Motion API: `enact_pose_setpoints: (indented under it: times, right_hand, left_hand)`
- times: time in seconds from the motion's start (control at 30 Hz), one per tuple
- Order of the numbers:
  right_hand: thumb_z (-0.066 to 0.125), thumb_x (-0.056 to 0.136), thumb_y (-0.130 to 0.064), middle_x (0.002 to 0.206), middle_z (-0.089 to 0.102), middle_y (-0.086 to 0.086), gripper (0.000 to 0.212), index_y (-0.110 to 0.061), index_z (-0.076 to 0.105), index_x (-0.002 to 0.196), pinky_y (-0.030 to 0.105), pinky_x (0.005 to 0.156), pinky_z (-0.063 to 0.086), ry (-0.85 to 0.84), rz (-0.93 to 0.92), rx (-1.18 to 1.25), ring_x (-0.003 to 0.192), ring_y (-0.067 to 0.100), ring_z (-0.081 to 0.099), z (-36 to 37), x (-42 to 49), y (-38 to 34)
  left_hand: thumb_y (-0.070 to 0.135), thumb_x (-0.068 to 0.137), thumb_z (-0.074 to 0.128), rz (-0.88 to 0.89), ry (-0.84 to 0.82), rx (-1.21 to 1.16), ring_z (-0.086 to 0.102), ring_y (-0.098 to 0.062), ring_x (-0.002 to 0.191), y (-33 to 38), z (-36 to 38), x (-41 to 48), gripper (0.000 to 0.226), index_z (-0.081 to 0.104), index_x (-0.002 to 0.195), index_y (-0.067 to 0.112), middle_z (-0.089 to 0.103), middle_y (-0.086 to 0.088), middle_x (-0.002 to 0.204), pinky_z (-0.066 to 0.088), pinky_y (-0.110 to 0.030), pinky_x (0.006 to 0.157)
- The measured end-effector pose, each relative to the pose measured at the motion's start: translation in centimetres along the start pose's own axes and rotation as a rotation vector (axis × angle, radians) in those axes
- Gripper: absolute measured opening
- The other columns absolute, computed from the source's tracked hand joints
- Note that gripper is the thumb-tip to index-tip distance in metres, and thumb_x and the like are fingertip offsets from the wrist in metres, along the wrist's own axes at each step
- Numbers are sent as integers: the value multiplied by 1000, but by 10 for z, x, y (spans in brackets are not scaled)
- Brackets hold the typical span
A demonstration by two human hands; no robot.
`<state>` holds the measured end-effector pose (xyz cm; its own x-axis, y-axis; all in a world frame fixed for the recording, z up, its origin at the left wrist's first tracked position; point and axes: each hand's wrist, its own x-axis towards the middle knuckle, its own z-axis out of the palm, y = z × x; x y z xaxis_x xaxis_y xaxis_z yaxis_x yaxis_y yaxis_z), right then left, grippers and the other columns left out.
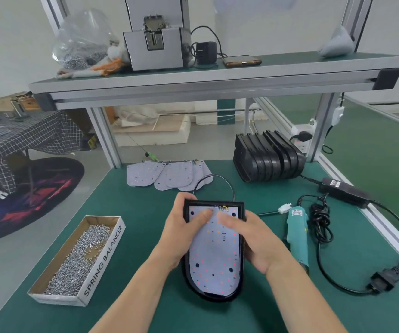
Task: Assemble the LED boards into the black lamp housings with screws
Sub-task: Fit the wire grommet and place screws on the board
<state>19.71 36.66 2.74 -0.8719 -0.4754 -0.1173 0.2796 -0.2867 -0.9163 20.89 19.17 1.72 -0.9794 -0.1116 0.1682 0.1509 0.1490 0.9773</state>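
A black lamp housing (241, 272) lies on the green mat in front of me with a white LED board (214, 255) seated inside it. My left hand (181, 227) grips the housing's top left corner, thumb pressed on the board. My right hand (251, 239) holds the right edge, its fingers lying flat on the board's upper part. A black wire loops out from the housing's top. Several loose LED boards (167, 175) are fanned out at the back. A stack of empty black housings (268, 157) stands at the back right.
An open cardboard box of silver screws (83, 255) sits at the left. A teal electric screwdriver (298, 236) lies at the right with its coiled cord and power brick (345, 192). The shelf overhead carries a screw feeder (156, 34) and a phone.
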Motion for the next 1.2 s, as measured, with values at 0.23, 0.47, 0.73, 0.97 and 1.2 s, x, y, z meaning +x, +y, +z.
enact_pose_setpoints:
  times: [0.23,0.47,0.73,0.97,1.2]
  right_hand:
    - [69,86,0,101,76,20,13,-5,77,96,40,78,61,226,-37,4,86,32,74,-11,15,15]
    - [64,91,-3,105,76,19,20,-3,70,110,36,71,61,195,85,99,86,29,75,-19,24,30]
    - [73,86,-30,99,65,-13,27,-23,57,107,30,75,50,524,28,-696,93,11,64,-12,22,61]
    - [74,85,-29,94,66,-16,22,-30,56,97,38,84,55,565,9,-665,90,9,65,-12,24,65]
    - [75,85,-31,94,69,-10,21,-23,60,98,40,86,54,572,-11,-690,90,15,65,-11,25,65]
  left_hand:
    - [26,88,75,-38,-5,72,59,-7,64,-6,10,10,27,51,92,38,66,9,74,52,-21,58]
    - [27,88,75,-145,42,76,58,-7,64,-21,14,18,23,53,90,31,65,8,76,51,-23,59]
    - [46,101,46,-354,82,575,57,-22,86,-33,-8,23,31,49,103,16,62,-1,99,42,-34,69]
    - [1,91,54,-394,481,1164,62,-35,92,-13,-152,19,24,73,100,11,68,-14,106,50,-40,78]
    - [20,90,70,-481,278,1213,60,-24,84,-46,-186,2,18,77,105,26,72,-4,107,47,-30,74]
